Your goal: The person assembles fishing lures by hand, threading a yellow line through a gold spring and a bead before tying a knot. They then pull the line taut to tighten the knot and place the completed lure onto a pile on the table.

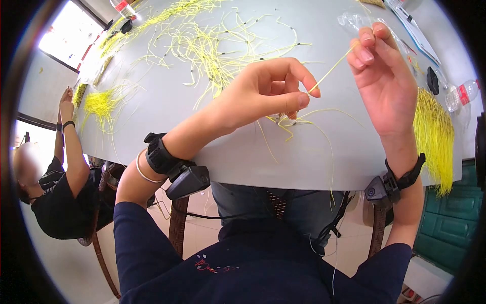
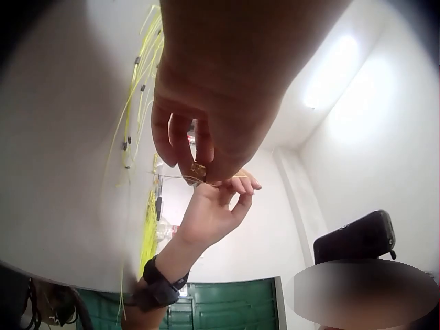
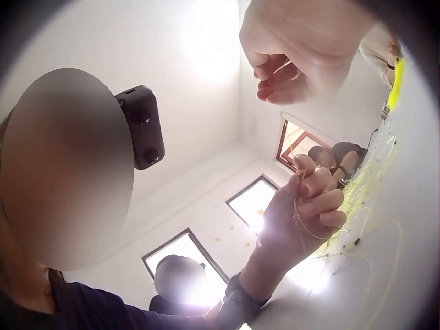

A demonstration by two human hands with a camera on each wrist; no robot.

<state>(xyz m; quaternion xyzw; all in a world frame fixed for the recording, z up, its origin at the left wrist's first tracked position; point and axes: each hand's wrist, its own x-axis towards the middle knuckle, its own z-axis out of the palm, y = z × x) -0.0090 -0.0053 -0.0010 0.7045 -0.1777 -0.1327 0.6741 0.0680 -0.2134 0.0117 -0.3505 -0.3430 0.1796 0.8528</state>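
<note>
Yellow strand (image 1: 331, 68) stretches taut between the two hands above the near edge of the white table (image 1: 283, 167). The left hand (image 1: 263, 93) pinches its lower end between thumb and forefinger, the other fingers curled beneath; from that pinch more thin yellow line loops down onto the table and hangs over its near edge. The right hand (image 1: 385, 76) is raised higher and further right, its fingertips closed together on the strand's upper end. In the left wrist view the left hand's fingers (image 2: 180, 141) bunch around a small brownish knot or fitting, with the right hand (image 2: 213, 210) just beyond it; what the fitting is cannot be told.

Loose yellow strands (image 1: 202, 45) with small dark ends lie scattered across the middle and far side of the table. A thick yellow bundle (image 1: 433, 137) drapes over the table's right edge, near a plastic bottle (image 1: 463, 93). Another bundle (image 1: 101, 104) lies at the left edge, where a second person (image 1: 63, 177) sits with one hand raised to the table.
</note>
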